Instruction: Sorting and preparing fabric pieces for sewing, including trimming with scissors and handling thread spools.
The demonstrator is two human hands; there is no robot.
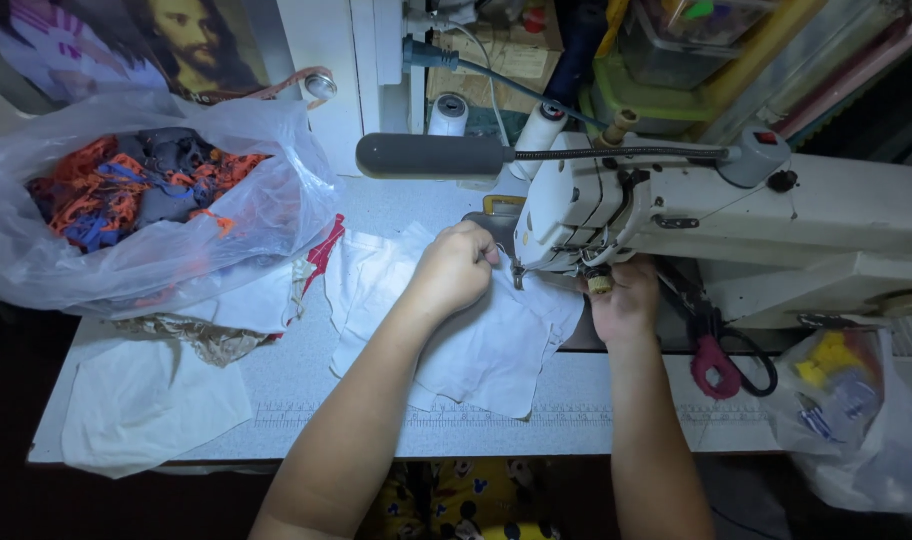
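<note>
fabric scraps (126, 185) in plastic bag (266, 215)

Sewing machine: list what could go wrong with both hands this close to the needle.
1. The left hand sits curled right beside the needle; a fingertip could get stitched.
2. The right hand is half hidden under the sewing machine, so its position is hard to watch.
3. The white cloth lies bunched and could feed unevenly.
</note>
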